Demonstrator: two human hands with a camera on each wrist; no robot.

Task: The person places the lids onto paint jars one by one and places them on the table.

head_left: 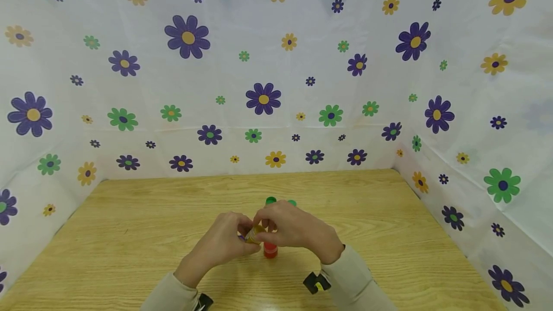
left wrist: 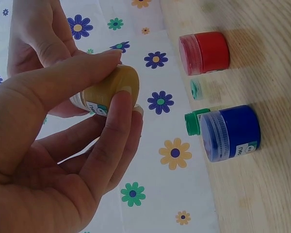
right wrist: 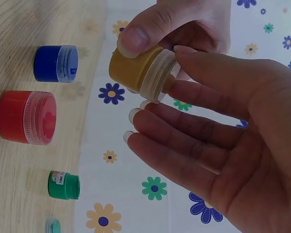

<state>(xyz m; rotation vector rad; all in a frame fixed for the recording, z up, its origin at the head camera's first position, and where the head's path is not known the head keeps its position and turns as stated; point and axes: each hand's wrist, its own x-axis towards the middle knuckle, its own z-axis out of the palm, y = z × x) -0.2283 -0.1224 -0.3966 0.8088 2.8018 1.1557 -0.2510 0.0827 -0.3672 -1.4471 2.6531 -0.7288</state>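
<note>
My left hand (head_left: 225, 240) grips the body of a small ochre-yellow paint jar (right wrist: 130, 68), thumb on one side and fingers on the other. With thumb and index finger my right hand (head_left: 291, 224) pinches its clear ridged lid (right wrist: 157, 75); the other fingers of that hand stretch out below. The jar is held tilted above the table, its lid toward the right hand. Under the hands stands a red paint jar (head_left: 270, 250) with a clear lid. A blue paint jar (left wrist: 235, 133), also lidded, is mostly hidden behind the left hand in the head view.
Beyond the hands stands a green jar (right wrist: 63, 185) with its narrower neck uncovered. A loose green lid (right wrist: 53, 226) lies beside it on the wood-grain table (head_left: 164, 220). Flower-patterned white sheets (head_left: 233, 80) rise at the back and both sides.
</note>
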